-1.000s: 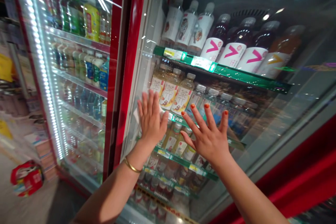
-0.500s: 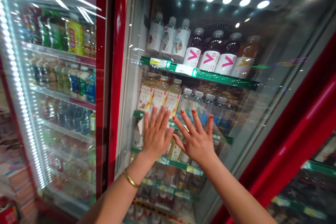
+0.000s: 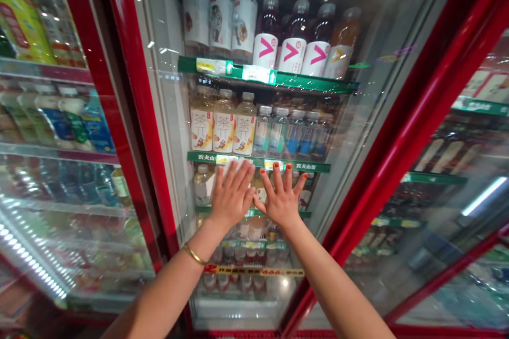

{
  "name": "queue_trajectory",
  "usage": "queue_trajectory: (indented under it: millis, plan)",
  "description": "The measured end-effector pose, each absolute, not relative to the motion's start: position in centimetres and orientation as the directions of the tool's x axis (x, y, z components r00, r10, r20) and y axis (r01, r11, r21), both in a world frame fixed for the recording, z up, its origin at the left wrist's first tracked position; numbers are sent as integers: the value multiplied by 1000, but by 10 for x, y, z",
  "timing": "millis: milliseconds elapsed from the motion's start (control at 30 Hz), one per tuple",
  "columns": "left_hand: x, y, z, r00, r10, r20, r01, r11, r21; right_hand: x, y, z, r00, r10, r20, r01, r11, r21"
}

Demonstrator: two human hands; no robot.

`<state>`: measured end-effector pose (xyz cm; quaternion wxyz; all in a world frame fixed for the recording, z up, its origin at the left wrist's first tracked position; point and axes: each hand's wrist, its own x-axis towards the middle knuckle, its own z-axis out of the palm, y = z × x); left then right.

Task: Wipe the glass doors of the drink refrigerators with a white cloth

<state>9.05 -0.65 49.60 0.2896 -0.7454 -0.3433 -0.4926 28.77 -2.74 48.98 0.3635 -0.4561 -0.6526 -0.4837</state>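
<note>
Our left hand (image 3: 233, 194) and right hand (image 3: 280, 196) are flat on the glass door (image 3: 170, 26) of a red-framed drinks cooler, side by side, thumbs nearly touching, fingers spread, nothing gripped. Gold bangle (image 3: 193, 254) on the left wrist. Green shelf edge (image 3: 258, 161) sits at fingertip height behind the glass; tea bottles (image 3: 222, 122) stand on that shelf, just above the left hand.
</note>
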Motion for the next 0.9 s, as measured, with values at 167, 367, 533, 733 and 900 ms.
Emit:
queue_trajectory:
  millis: [167, 367, 533, 733, 900]
  plan:
    - [50, -8, 461, 270, 266, 925, 828, -554, -83, 287, -32, 492, -304, 288, 908, 952, 129, 277]
    - [66, 4, 515, -86, 276, 957, 851, -479, 214, 292, -46, 502, -322, 280, 904, 942, 192, 276]
    - [99, -11, 486, 303, 205, 930, 817, -558, -143, 337, -54, 502, -290, 230, 929, 952, 166, 256]
    - [111, -8, 512, 37, 232, 972, 876, -476, 80, 369, -41, 489, -191, 162, 968, 976, 133, 170]
    - [165, -12, 522, 278, 186, 943, 843, -517, -146, 366, -38, 487, -183, 133, 974, 975, 154, 162]
